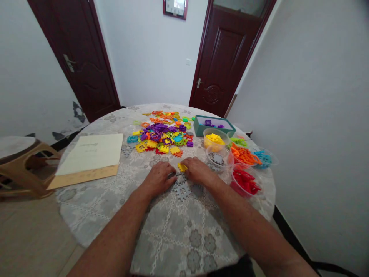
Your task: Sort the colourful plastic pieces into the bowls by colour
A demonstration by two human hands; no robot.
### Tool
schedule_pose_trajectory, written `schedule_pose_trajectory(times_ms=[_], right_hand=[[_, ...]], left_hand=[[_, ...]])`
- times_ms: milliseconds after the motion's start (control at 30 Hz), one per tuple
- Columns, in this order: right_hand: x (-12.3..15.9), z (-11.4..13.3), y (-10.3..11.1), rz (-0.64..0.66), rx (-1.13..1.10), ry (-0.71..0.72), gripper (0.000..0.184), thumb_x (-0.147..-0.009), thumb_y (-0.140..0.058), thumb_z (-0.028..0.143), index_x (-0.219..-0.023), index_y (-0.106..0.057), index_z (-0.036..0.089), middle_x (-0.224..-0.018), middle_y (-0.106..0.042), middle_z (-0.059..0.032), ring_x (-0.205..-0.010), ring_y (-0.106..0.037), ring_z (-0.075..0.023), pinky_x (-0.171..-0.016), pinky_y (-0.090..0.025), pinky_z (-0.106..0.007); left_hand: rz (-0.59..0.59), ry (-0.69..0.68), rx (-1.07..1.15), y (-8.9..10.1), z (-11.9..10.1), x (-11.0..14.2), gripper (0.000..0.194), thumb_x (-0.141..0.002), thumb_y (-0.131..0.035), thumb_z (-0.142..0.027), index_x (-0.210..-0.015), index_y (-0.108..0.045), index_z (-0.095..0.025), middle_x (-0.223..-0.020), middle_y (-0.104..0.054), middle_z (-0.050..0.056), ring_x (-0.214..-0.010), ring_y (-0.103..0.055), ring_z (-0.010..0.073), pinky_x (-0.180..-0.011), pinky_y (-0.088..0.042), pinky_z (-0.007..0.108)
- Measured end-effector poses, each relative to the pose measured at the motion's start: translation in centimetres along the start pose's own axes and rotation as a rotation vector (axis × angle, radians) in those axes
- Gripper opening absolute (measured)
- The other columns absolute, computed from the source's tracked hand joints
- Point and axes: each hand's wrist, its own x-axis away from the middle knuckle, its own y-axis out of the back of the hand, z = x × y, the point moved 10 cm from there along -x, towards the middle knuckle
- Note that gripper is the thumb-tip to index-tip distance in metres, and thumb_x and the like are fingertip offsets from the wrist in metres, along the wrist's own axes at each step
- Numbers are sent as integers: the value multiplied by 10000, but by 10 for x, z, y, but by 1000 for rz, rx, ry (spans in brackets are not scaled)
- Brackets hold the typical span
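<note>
My right hand (196, 170) is closed on a small yellow notched plastic building piece (182, 167), its fingertips pointing down at the table. Just below that piece, grey gear-edged building pieces (183, 191) lie joined flat on the tablecloth. My left hand (160, 177) rests to their left, with fingers curled and the thumb at the grey pieces' upper edge. The contact under those fingertips is partly hidden.
A mixed pile of colourful building pieces (161, 134) spreads beyond my hands. To the right stand a green box (198, 129) and clear tubs of sorted pieces, including a red-filled tub (239, 188). A paper sheet (92, 152) lies on the left.
</note>
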Motion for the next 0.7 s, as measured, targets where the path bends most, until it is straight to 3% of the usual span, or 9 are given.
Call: schedule_pose_trajectory(times_ms=[133, 200, 300, 400, 467, 567, 700], right_hand=[[3, -17, 7, -68, -183, -112, 189, -974, -554, 183, -1086, -703, 150, -1172, -733, -158, -1134, -650, -239, -1011, -439, -327], [7, -29, 13, -126, -269, -210, 218, -1023, -480, 223, -1026, -685, 146, -1061, -755, -153, -1007, -699, -225, -905, -486, -309], [12, -41, 18, -175, -380, -304, 327, -1063, -332, 220, -1112, -645, 142, -938, -771, -110, -786, -729, -178, -709, -522, -262], [19, -53, 17, -221, -696, -387, 301, -1027, -391, 225, -1205, -622, 149, -816, -762, -52, -650, -716, -160, -583, -526, -230], [24, -56, 21, -251, -829, -391, 255, -992, -469, 238, -1151, -650, 154, -782, -752, -44, -634, -712, -159, -564, -535, -226], [32, -63, 47, -307, -748, -333, 214, -974, -521, 274, -1054, -688, 166, -803, -758, -52, -646, -711, -155, -582, -541, -230], [39, -95, 113, -487, -394, -345, 263, -971, -520, 304, -1072, -733, 187, -889, -781, -72, -717, -724, -178, -706, -559, -288]], left_hand=[[0, 3, 12, 0, 1, 0, 205, -945, -628, -344, -1052, -742, -212, -1026, -697, 107, -1002, -622, 275, -946, -465, 427], [6, 7, 17, 0, 1, 0, 205, -945, -625, -341, -1052, -743, -213, -1032, -700, 109, -1005, -624, 276, -943, -467, 428], [12, 8, 21, 0, 0, 0, 200, -947, -622, -343, -1051, -745, -226, -1043, -706, 105, -1022, -626, 269, -955, -463, 425], [6, 16, 28, 3, -1, 0, 202, -947, -620, -347, -1057, -739, -228, -1052, -712, 105, -1028, -629, 269, -957, -466, 423], [10, 25, 24, 4, -2, 0, 248, -952, -621, -389, -1093, -728, -215, -1070, -713, 114, -1033, -630, 279, -949, -472, 428], [26, 39, 18, 2, -2, 2, 384, -901, -693, -495, -1161, -712, -213, -1124, -708, 119, -1067, -624, 299, -950, -474, 436], [51, 52, 27, 0, 0, 5, 497, -805, -793, -523, -1199, -695, -237, -1187, -692, 117, -1131, -603, 314, -983, -463, 444]])
